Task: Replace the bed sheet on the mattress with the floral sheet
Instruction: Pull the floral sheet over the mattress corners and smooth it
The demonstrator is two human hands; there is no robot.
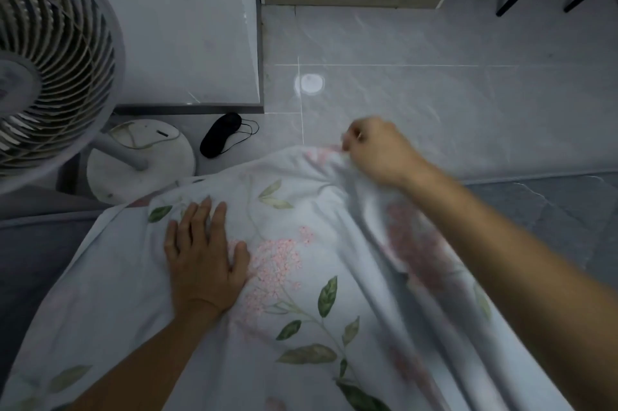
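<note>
Floral sheet [301,277] edge in right hand [378,151]

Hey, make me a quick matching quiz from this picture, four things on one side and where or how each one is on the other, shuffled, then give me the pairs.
Column one:
1. left hand
2. right hand
3. eye mask
4. fan

Column two:
A. lying on the floor tiles
B. pinching the far edge of the floral sheet
C. standing on a round white base
D. pressed flat on the sheet

Pairs: 1-D, 2-B, 3-A, 4-C
</note>
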